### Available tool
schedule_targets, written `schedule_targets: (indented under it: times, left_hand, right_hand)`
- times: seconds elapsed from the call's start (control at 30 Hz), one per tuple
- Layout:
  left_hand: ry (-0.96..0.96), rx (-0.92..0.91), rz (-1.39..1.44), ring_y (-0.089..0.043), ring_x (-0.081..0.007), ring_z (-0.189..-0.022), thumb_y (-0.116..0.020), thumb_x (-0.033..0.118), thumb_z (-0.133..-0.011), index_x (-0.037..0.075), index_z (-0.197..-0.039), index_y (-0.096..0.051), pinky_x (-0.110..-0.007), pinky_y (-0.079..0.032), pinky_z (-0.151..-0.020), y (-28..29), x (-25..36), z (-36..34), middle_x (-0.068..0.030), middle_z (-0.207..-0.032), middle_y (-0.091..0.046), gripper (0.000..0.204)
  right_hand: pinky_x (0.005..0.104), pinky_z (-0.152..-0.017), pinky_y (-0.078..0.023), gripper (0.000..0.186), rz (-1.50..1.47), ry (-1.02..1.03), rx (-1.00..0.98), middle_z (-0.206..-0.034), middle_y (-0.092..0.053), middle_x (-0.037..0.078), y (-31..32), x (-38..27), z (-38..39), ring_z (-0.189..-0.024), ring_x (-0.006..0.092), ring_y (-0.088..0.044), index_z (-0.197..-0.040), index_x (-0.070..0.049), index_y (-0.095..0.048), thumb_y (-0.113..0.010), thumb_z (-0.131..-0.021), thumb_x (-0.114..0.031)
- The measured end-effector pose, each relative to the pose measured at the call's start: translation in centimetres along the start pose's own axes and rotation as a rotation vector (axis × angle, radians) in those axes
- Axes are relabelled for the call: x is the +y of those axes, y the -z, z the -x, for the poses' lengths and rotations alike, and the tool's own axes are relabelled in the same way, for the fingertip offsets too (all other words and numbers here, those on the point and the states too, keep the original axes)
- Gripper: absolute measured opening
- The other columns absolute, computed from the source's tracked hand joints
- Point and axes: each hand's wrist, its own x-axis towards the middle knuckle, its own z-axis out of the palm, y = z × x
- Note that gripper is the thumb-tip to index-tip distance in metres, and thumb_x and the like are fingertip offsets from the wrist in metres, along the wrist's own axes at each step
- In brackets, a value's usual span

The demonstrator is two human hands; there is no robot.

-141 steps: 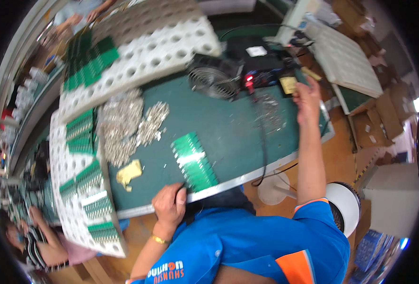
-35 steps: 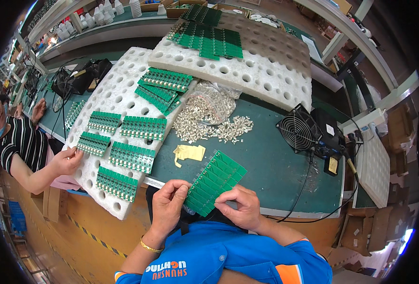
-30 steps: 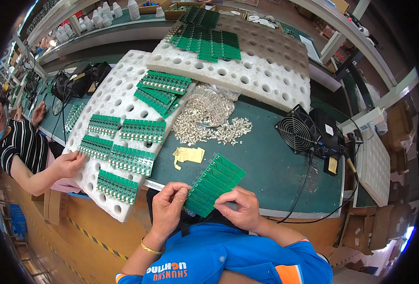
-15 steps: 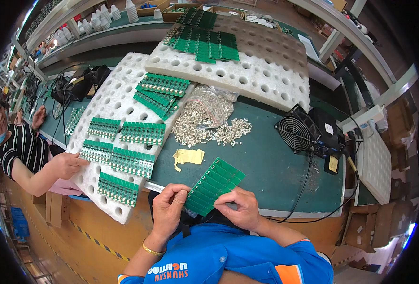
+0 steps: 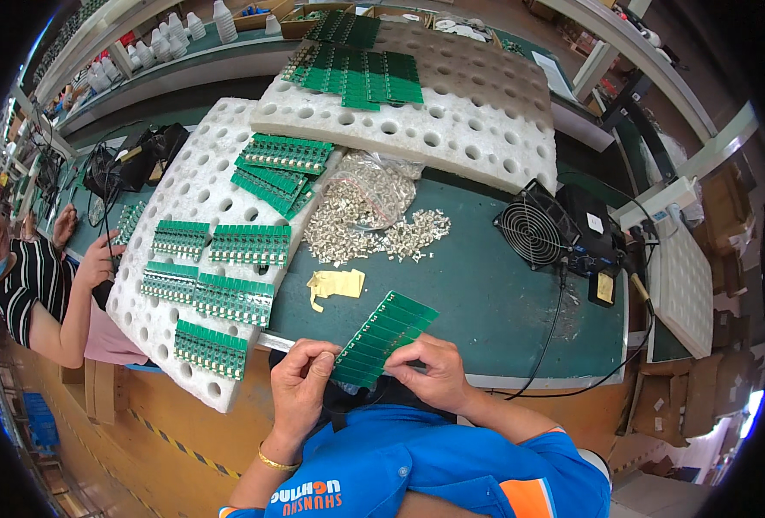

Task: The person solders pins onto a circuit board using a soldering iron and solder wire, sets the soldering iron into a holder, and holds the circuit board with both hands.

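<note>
Held up over the table's front edge is a scored green circuit board panel [image 5: 385, 337], tilted, with small pale spots along its left edge. My left hand [image 5: 303, 384] is closed, thumb and forefinger pinching at the panel's lower left edge; whether a small part is also between them cannot be made out. My right hand [image 5: 430, 371] grips the panel's right edge with bent fingers. Beyond my hands lie a torn piece of yellow paper [image 5: 338, 285] and a pile of small whitish connectors [image 5: 335, 237], partly inside a clear plastic bag [image 5: 391, 186].
On the left, a white foam board [image 5: 175, 186] with holes carries several populated green panels [image 5: 234, 298]. Another foam sheet [image 5: 452, 142] holds bare panels [image 5: 357, 78]. A black fan [image 5: 529, 229] and cables stand at right. A co-worker's hand [image 5: 99, 261] is raised beyond the foam board.
The co-worker's hand has left the foam board's edge and moved away from me. My hands keep the panel in nearly the same place, and the whole view has shifted slightly.
</note>
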Motion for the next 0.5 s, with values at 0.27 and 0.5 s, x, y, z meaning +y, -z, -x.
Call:
schedule_targets:
  times: [0.27, 0.5]
  left_hand:
    - [0.005, -0.01, 0.009, -0.054, -0.0087, -0.081, -0.062, 0.007, -0.095, -0.002, -0.099, -0.067, -0.022, -0.044, -0.072, -0.18, 0.41, 0.32, -0.0041, -0.09, -0.062, 0.011]
    - [0.027, -0.01, 0.039, -0.053, -0.0065, -0.079, -0.062, 0.009, -0.096, -0.003, -0.1, -0.067, -0.021, -0.043, -0.07, -0.26, 0.63, 0.85, -0.0028, -0.091, -0.061, 0.013]
  right_hand:
    - [0.0305, -0.065, -0.051, 0.014, -0.04, -0.033, -0.003, -0.084, -0.066, 0.009, 0.08, 0.45, 0.05, -0.076, 0.0196, -0.066, -0.089, -0.003, -0.064, -0.073, -0.08, 0.003]
    - [0.0283, -0.067, -0.05, 0.012, -0.116, -0.099, -0.015, -0.083, -0.064, 0.007, -0.06, 0.71, 0.49, -0.074, 0.0166, -0.064, -0.09, -0.002, -0.065, -0.073, -0.082, 0.001]
